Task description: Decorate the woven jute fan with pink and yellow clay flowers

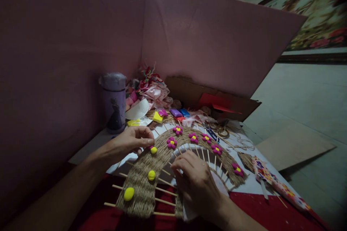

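A woven twine arch (145,164) with wooden sticks through it lies before me. Several magenta clay flowers with yellow centres, such as one clay flower (171,142), sit along its top and right side. On its left side are yellow clay balls (129,194) without petals. My left hand (138,138) is closed in a pinch at the arch's outer edge, on a small magenta clay petal beside a yellow clay centre (153,150). Over the arch's inner opening, my right hand (193,178) has its fingers curled together; whatever is in them is hidden.
A purple tumbler (114,103) stands at the back left. Behind the arch lie clay packets (176,113), scissors (211,132) and a cardboard box (184,88). A floral-patterned pouch (271,177) is at the right, on the table with a red cloth (257,209).
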### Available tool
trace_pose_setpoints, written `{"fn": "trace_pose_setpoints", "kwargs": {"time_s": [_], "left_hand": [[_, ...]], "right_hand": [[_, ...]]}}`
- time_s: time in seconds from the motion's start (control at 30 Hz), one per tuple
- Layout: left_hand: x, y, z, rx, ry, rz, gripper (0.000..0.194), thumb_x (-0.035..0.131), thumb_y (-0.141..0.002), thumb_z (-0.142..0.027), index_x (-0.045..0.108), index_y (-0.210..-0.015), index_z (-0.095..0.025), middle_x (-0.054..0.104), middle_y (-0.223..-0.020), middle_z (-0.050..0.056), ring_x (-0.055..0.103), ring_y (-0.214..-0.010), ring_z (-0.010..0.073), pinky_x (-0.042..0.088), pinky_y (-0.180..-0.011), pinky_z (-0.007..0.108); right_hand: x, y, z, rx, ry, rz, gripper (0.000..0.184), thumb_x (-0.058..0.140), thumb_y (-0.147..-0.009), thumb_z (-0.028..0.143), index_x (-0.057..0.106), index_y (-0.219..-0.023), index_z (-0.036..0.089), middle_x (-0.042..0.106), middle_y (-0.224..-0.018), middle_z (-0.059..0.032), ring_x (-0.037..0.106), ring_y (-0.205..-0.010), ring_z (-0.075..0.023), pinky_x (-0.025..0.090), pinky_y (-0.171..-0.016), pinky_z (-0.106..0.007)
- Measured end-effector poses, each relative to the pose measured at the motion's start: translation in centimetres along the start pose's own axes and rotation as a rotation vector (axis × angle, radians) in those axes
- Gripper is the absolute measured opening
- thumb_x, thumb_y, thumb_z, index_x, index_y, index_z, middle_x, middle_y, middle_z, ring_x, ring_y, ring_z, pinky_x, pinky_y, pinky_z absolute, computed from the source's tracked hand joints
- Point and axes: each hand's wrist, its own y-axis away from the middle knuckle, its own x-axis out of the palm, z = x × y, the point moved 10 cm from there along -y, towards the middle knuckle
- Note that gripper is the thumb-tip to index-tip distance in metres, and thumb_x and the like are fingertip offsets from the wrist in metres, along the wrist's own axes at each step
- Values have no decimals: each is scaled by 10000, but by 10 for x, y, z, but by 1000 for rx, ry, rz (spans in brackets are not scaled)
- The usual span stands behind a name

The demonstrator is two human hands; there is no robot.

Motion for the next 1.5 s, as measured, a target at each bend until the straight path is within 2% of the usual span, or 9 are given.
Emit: {"fn": "trace_pose_setpoints", "kwargs": {"time_s": [0.17, 0.23, 0.43, 0.67, 0.87, 1.03, 1.23, 1.37, 1.5], "left_hand": [[4, 1, 2, 16, 16, 140, 242, 719, -635, -285, 663, -843, -175, 646, -703, 15, 531, -590, 102, 368, -528, 219], [5, 1, 4, 14, 8, 176, 243, 733, -614, -263, 679, -832, -172, 658, -699, 27, 553, -611, 120, 388, -552, 237], [1, -3, 3, 39, -33, 117, 172, 732, -617, -274, 687, -737, -159, 655, -657, 27, 518, -550, 96, 359, -501, 220], [-2, 2, -2, 50, 26, 84, 223, 701, -668, -288, 670, -859, -178, 671, -749, 34, 555, -628, 113, 380, -542, 217], [-2, -2, -1, 69, 9, 87, 165, 711, -660, -284, 652, -745, -155, 644, -672, 20, 502, -552, 81, 341, -487, 189], [-3, -1, -3, 58, 89, 61, 181, 677, -697, -312, 646, -811, -175, 626, -721, 3, 482, -542, 65, 338, -489, 187], [-6, -4, 1, 45, 91, 14, 162, 707, -653, -284, 613, -722, -171, 562, -616, -36, 425, -487, 51, 326, -477, 192], [-5, -6, 3, 40, 92, 18, 175, 717, -638, -279, 602, -696, -161, 566, -608, -32, 413, -474, 46, 303, -464, 192], [-4, -3, 0, 40, 77, 10, 162, 682, -683, -302, 611, -743, -170, 594, -663, -23, 443, -500, 49, 323, -485, 194]], "right_hand": [[-1, 1, -2, 13, 10, -8, 126, 423, -848, 134, 528, -784, 159, 547, -747, -59, 481, -738, -177, 385, -632, -313], [-1, 1, -2, 8, 11, -6, 131, 419, -849, 135, 529, -782, 161, 548, -741, -58, 485, -735, -176, 387, -627, -310], [-4, -2, 2, -1, 32, -16, 136, 424, -843, 133, 526, -758, 165, 546, -718, -51, 490, -713, -169, 393, -614, -303], [-6, -1, 1, 15, 30, -18, 115, 440, -838, 127, 524, -770, 163, 544, -737, -56, 491, -726, -176, 395, -630, -313], [-5, -1, 2, 6, 39, -21, 143, 421, -850, 135, 529, -761, 160, 546, -716, -57, 488, -721, -175, 396, -626, -314], [-7, -1, 1, 11, 39, -22, 124, 429, -831, 112, 526, -773, 162, 551, -754, -57, 483, -733, -174, 396, -634, -317], [-6, -2, 1, 4, 50, -25, 145, 415, -842, 125, 532, -763, 159, 548, -728, -57, 483, -721, -171, 401, -622, -309], [-5, -2, 0, 12, 36, -16, 151, 414, -849, 130, 528, -754, 156, 548, -731, -60, 480, -722, -172, 401, -628, -315], [-4, -1, -1, 12, 28, -17, 140, 419, -848, 125, 525, -762, 156, 546, -739, -59, 482, -729, -174, 399, -635, -316]]}}
